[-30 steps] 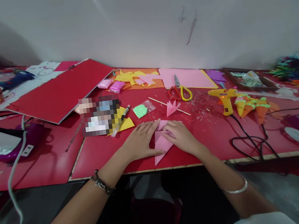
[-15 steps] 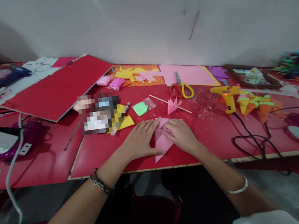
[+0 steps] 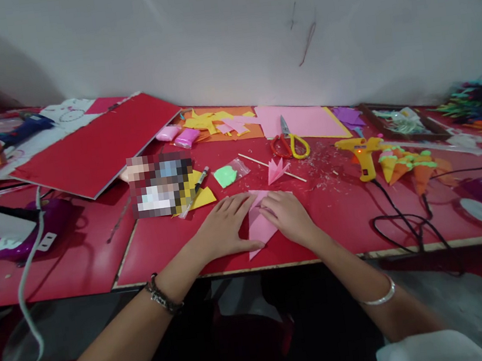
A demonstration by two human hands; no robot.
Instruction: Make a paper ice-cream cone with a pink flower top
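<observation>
A folded piece of pink paper [image 3: 259, 225] lies on the red table near its front edge, its pointed corner towards me. My left hand [image 3: 223, 227] rests on its left side with fingers stretched out, the thumb apart and touching the lower part of the paper. On the upper right part, my right hand [image 3: 290, 214] has its fingers curled and pressed together on the paper. The fingers cover some of the folds. Just beyond the hands, a pleated pink paper flower [image 3: 276, 170] lies by a thin wooden stick [image 3: 249, 160].
Scissors with red and yellow handles [image 3: 290, 141] lie behind the flower. A yellow glue gun [image 3: 363, 157] stands to the right beside orange paper cones [image 3: 422, 174], its black cable looping towards the edge. Green clay [image 3: 225, 175] and a large red board [image 3: 103, 142] lie left.
The view has shifted slightly. Both hands stay on the pink paper in almost the same pose, and the paper looks unchanged.
</observation>
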